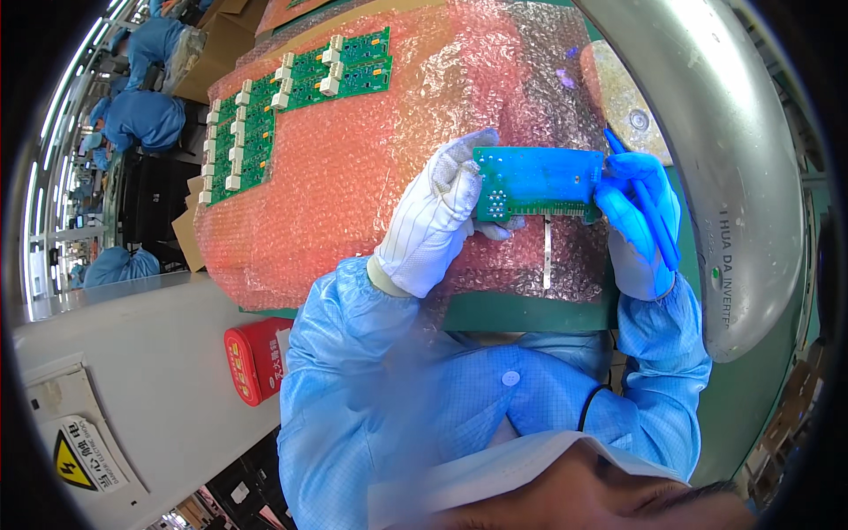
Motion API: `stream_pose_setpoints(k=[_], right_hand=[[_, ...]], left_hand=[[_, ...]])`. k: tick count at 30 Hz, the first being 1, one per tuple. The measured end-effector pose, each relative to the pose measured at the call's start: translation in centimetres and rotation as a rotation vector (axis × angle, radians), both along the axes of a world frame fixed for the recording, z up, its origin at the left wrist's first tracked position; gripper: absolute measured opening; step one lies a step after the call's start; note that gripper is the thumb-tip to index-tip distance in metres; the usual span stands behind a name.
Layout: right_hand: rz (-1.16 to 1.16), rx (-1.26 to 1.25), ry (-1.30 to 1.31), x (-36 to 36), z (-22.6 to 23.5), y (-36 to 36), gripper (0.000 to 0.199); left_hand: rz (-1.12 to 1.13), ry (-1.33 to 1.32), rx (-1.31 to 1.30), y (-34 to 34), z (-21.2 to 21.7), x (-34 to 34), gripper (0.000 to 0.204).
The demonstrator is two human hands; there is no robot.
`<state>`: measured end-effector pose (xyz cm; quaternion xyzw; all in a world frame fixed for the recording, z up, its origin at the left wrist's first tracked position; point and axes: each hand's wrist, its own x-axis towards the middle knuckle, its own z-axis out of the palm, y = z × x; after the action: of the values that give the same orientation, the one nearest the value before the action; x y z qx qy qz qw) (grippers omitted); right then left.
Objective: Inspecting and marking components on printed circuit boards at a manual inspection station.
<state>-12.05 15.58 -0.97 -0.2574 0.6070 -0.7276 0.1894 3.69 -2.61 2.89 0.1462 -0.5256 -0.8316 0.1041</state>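
Observation:
A circuit board [539, 181] is held up between my gloved hands, its flat side lit bright blue. My left hand [439, 208], in a striped white glove, grips the board's left end, with the thumb along its edge. My right hand [638, 216] closes on the board's right end. Across that hand slants a blue pen [655, 212], tucked between the fingers and the thumb. Below the board a thin pale strip [548, 254] lies on the bubble wrap.
Pink bubble wrap [344, 185] covers the green table. Several green boards with white connectors [240, 146] stand in rows at the far left. A large grey lamp housing [707, 115] overhangs the right. A red tin [256, 360] is at lower left; co-workers in blue [146, 119] sit beyond.

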Motion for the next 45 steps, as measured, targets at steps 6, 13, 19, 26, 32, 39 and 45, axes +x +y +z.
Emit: stream_pose_setpoints(k=[6,13,19,26,32,39,45], right_hand=[[0.002,0.06,0.088,0.4,1.6,0.1,0.03],[-0.002,-0.028,0.016,0.2,0.3,0.6,0.029],[0.029,0.047,0.249,2.1,3.3,1.2,0.06],[0.194,-0.057,0.775,1.9,4.6,1.3,0.017],[0.263,0.023,0.811,2.2,4.2,1.1,0.017],[0.3,-0.023,0.773,2.2,4.1,0.6,0.019],[-0.059,0.122,0.053,3.4,4.4,1.2,0.027]], left_hand=[[0.007,-0.029,-0.014,-0.3,-0.1,0.3,0.068],[-0.012,-0.011,0.046,-0.3,-0.5,0.2,0.071],[0.085,0.021,-0.011,0.7,-0.6,0.4,0.051],[0.148,0.184,-0.697,0.8,-2.7,0.2,0.047],[0.171,0.265,-0.951,1.2,-2.5,-0.3,0.048],[0.2,0.261,-1.072,1.2,-1.9,-0.2,0.044],[0.213,0.295,-0.981,1.3,-1.9,0.4,0.049]])
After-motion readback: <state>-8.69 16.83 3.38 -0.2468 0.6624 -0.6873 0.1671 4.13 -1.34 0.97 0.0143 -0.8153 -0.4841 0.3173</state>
